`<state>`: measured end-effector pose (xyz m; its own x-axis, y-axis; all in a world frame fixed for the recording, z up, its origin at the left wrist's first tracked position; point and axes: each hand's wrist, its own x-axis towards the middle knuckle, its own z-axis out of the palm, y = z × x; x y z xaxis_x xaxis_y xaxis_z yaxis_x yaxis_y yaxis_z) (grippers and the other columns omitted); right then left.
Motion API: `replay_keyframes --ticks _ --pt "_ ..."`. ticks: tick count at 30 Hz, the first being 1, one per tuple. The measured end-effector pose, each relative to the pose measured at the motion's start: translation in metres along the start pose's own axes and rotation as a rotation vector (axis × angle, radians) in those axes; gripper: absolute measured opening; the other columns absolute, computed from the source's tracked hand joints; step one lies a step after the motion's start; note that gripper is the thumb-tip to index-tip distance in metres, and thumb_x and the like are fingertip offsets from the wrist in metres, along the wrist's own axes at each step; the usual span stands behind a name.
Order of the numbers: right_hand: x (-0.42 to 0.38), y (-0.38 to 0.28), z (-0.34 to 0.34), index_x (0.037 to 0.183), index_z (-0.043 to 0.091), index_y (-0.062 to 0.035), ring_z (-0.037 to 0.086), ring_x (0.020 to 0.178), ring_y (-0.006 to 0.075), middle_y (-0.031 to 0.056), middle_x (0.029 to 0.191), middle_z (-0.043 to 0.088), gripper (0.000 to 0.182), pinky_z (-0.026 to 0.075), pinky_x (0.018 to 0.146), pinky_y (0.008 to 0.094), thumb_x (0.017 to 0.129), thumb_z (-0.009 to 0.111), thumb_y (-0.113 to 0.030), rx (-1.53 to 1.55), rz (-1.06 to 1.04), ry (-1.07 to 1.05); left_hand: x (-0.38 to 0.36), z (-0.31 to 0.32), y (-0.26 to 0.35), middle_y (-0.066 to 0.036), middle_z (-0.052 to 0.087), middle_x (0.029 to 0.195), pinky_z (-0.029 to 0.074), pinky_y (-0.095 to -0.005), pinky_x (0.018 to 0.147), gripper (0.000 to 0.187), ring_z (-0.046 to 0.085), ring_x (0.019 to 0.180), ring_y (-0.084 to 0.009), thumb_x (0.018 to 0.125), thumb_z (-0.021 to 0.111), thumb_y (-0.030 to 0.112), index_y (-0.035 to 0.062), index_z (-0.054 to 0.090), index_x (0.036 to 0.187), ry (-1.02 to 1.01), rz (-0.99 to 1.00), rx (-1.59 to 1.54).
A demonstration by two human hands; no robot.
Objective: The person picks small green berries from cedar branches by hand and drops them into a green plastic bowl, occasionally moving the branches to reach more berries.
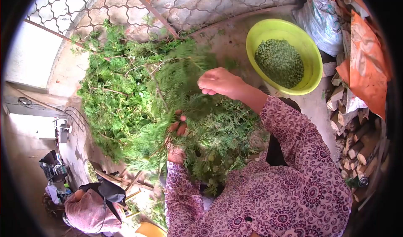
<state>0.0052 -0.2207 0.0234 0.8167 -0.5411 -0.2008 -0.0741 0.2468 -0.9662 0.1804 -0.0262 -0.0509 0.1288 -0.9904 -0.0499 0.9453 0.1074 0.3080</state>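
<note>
**Both hands in the green sprigs**

Paving stones in a honeycomb pattern (pixel 126 1) run behind a pale concrete ledge (pixel 235 35); on that ledge a big heap of feathery green branches (pixel 113 90) spreads from the left to the middle of the view; at its right stands a lime-green bowl (pixel 308 54) filled with small green berries (pixel 280 62), just beside the heap but not touching it that I can see.

The right hand (pixel 220 82) comes in from a purple patterned sleeve (pixel 302 148); its fingers are curled down and nearly closed, pinched on the top of a leafy sprig (pixel 184 64) that stands up from the heap; what exactly lies between the fingertips is hidden by the knuckles.

The left hand (pixel 176 138) sits lower, mostly buried in foliage; only a few fingertips and part of the wrist show; they appear wrapped round the lower stems of the same sprig, though how tightly I cannot tell.

Stacked firewood (pixel 357 140) lines the right edge; above it hang an orange cloth (pixel 365 69) and a white printed sack (pixel 325 20); at the lower left lies a pink bag (pixel 90 211) on the ground below the ledge.
</note>
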Motion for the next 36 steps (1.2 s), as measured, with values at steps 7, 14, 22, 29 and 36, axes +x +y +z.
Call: replay_keyframes --ticks 7,14,22,29,36 --pt "-0.003 -0.015 0.010 0.094 0.056 0.0003 0.053 0.076 0.0099 0.0041 0.086 0.057 0.027 0.044 0.068 0.0225 0.082 0.054 -0.024 -0.061 0.011 0.011 0.027 0.008 0.043 -0.010 0.055 0.100 0.043 -0.0301 0.045 0.041 0.053 0.056 -0.0193 0.086 0.039 0.016 -0.0016 0.033 0.123 -0.316 0.158 0.065" --pt "0.017 -0.005 0.024 0.098 0.056 0.0011 0.054 0.077 0.0093 0.0040 0.086 0.058 0.025 0.044 0.069 0.0225 0.078 0.060 -0.015 0.038 -0.023 -0.063 0.013 0.028 0.051 -0.008 0.054 0.095 0.042 -0.0322 0.046 0.040 0.044 0.047 -0.0154 0.087 0.037 0.019 0.0019 0.032 0.123 -0.269 0.090 -0.031" --pt "0.019 0.003 0.040 0.102 0.054 0.0013 0.053 0.079 0.0101 0.0049 0.088 0.057 0.032 0.044 0.075 0.0250 0.075 0.064 -0.011 -0.255 -0.168 -0.037 0.018 0.015 0.053 -0.010 0.053 0.085 0.036 -0.0303 0.039 0.036 0.037 0.040 -0.0120 0.087 0.034 0.019 0.0000 0.034 0.118 -0.322 0.103 -0.110" --pt "0.024 0.010 0.044 0.099 0.054 0.0016 0.052 0.079 0.0082 0.0032 0.084 0.056 0.029 0.043 0.072 0.0239 0.075 0.064 -0.011 -0.297 -0.216 -0.085 0.026 0.008 0.046 -0.010 0.052 0.082 0.035 -0.0272 0.038 0.034 0.037 0.040 -0.0127 0.089 0.030 0.021 -0.0019 0.036 0.114 -0.407 0.199 -0.173" --pt "0.018 0.005 0.044 0.085 0.058 0.0017 0.054 0.070 0.0114 0.0049 0.074 0.058 0.016 0.044 0.061 0.0277 0.074 0.062 -0.010 -0.325 -0.210 0.014 0.018 0.031 0.047 -0.008 0.054 0.074 0.034 -0.0267 0.037 0.034 0.034 0.037 -0.0088 0.094 0.024 0.022 -0.0023 0.039 0.112 -0.225 0.162 -0.021"
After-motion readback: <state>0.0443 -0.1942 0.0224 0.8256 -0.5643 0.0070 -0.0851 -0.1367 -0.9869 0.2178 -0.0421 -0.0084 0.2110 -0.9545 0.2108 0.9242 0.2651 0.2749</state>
